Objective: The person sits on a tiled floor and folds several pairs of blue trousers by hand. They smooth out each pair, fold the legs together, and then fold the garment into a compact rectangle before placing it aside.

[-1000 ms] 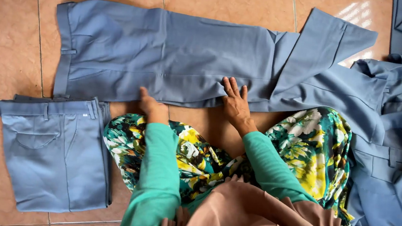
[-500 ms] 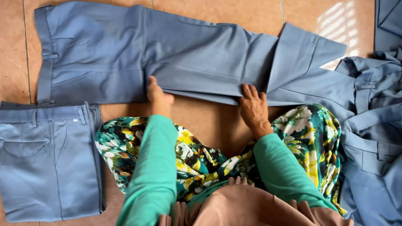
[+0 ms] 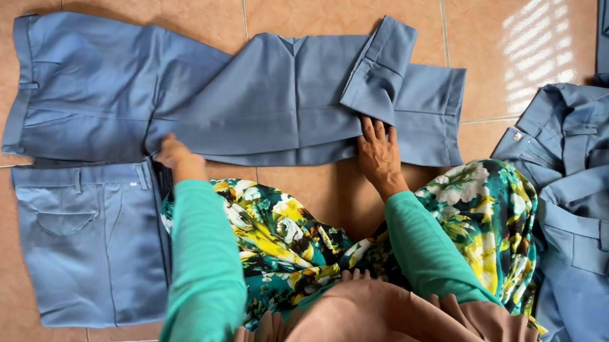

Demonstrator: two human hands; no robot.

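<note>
Grey-blue trousers (image 3: 199, 96) lie spread across the tiled floor, waistband at the left, one leg end turned back near the right. My left hand (image 3: 172, 154) is curled on the trousers' near edge at the crotch area. My right hand (image 3: 378, 152) lies flat with fingers apart on the lower leg, just below the turned-back hem. Both arms wear green sleeves.
A folded pair of grey-blue trousers (image 3: 90, 239) lies at the lower left, touching the spread pair. A heap of similar grey-blue garments (image 3: 594, 209) fills the right side. A floral green and yellow cloth (image 3: 289, 241) and brown fabric (image 3: 392, 339) cover my lap.
The view has shifted so the trousers sit more to the right. A trouser leg end is now folded back over the other. My hands have moved further apart along the near edge.
</note>
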